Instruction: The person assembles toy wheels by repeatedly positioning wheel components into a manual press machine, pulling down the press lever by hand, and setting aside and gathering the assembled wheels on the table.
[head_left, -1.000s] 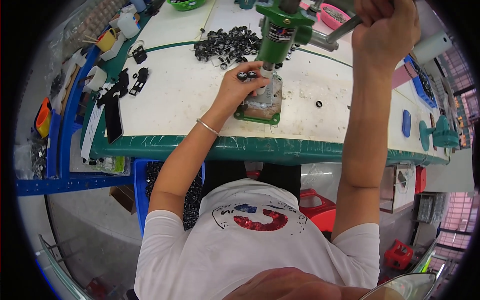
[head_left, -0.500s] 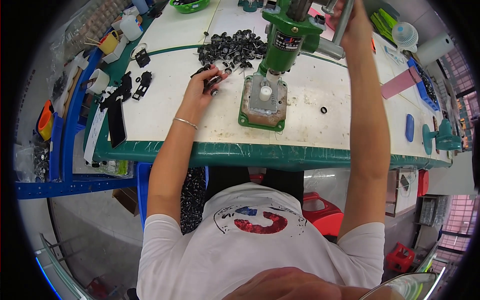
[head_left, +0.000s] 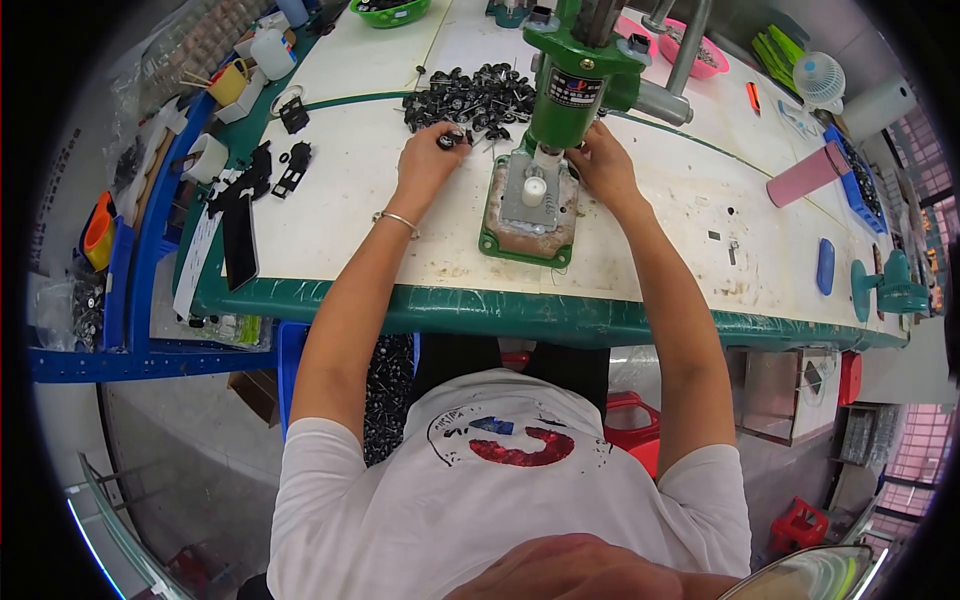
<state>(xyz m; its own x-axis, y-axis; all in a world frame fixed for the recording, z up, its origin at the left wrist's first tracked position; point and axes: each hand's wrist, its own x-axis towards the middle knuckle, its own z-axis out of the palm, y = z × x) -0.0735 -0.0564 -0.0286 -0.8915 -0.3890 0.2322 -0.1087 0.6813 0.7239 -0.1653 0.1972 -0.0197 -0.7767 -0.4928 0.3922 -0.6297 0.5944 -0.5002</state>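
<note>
A green hand press (head_left: 560,90) stands on the white table (head_left: 350,215), with a small white piece on its base plate (head_left: 530,200). My left hand (head_left: 428,158) rests at the near edge of a pile of small black parts (head_left: 468,98) and pinches one black part (head_left: 447,141) in its fingertips. A thin bracelet sits on that wrist. My right hand (head_left: 600,160) is beside the press column, on its right side, fingers curled against it. What the right fingers hold is hidden.
Black plastic pieces and a dark flat strip (head_left: 240,235) lie at the table's left edge. A pink block (head_left: 805,175), a blue oval object (head_left: 825,265) and a small fan (head_left: 820,80) are at the right. A blue bin (head_left: 385,390) with dark parts sits under the table.
My right hand came down from the press lever to the press column. My left hand moved from the press base to the pile of black parts and picked one up.
</note>
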